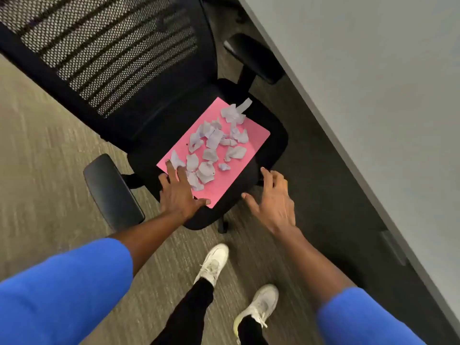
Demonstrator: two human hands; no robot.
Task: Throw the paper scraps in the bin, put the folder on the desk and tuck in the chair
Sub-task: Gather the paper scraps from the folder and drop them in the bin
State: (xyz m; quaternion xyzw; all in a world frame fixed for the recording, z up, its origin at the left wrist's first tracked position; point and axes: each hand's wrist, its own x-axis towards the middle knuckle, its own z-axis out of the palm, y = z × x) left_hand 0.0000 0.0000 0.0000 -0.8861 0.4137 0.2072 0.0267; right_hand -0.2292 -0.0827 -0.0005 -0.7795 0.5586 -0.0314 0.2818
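Both hands at the chair seat; folder and scraps lie on it.

We find the pink folder point(225, 168) lying flat on the black seat of the chair point(139, 115) at frame centre, with torn pale scraps point(214, 148) scattered over it. Our left hand point(178, 192) rests spread on the folder's lower left corner, fingers touching the nearest scraps, pinching nothing. Our right hand point(272, 202) hovers spread by the seat's lower right edge, holding nothing. The grey tabletop point(373, 83) fills the upper right. The chair stands on carpet point(37, 145).
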